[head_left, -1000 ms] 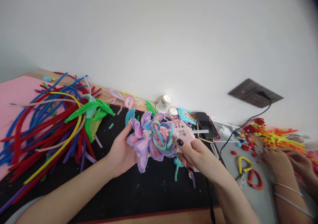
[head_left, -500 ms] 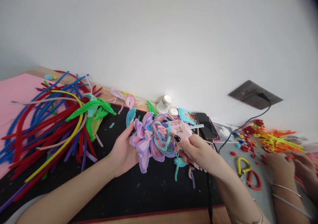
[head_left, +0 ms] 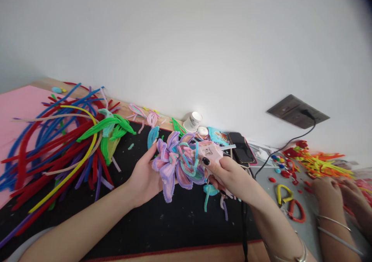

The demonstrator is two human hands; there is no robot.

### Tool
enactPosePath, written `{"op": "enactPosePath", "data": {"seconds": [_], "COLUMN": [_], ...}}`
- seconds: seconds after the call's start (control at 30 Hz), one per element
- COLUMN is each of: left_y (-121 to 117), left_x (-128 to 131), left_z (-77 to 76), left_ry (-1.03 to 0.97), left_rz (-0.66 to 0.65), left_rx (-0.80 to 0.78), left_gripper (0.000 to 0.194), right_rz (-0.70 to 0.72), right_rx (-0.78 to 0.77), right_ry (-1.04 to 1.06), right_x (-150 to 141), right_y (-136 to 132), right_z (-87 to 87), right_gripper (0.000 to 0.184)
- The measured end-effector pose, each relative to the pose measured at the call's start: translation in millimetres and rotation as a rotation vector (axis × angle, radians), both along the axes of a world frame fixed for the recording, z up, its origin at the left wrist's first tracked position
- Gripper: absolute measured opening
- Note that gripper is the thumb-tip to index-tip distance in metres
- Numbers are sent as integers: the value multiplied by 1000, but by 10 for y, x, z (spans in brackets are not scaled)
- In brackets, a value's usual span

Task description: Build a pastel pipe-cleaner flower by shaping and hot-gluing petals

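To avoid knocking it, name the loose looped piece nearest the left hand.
The blue looped piece, by the left hand; the pink looped pieces lie farther back, toward the wall.

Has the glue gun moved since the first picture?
Yes, slightly: the glue gun has shifted left, farther from the wall socket.

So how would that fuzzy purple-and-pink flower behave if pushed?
The fuzzy purple-and-pink flower would probably flex, its petals looking like bent fuzzy stems. Gaps between petals suggest little weight for its size. The fuzz should resist slipping.
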State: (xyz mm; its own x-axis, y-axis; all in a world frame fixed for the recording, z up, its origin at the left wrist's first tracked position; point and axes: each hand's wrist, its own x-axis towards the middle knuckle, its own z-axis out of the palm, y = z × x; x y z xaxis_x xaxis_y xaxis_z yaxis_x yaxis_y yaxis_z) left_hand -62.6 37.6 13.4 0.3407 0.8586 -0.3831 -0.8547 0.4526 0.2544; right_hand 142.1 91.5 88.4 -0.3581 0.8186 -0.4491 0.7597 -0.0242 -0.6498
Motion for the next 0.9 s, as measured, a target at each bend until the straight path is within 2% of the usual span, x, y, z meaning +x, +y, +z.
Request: {"op": "enactPosePath", "data": {"seconds": [0.43, 0.9], "left_y": [13, 5], "left_x": [1, -7], "left_z": [15, -44], "left_ry": [-6, -8], "left_rz": [16, 1], "left_rx": [2, 37], "left_gripper": [47, 47], "right_rz": [-64, -43], "right_rx": [15, 18], "right_ry": [44, 120], "right_x": [-18, 17], "right_y": [-10, -38], "right_z": [-17, -31], "right_gripper": [40, 43]}}
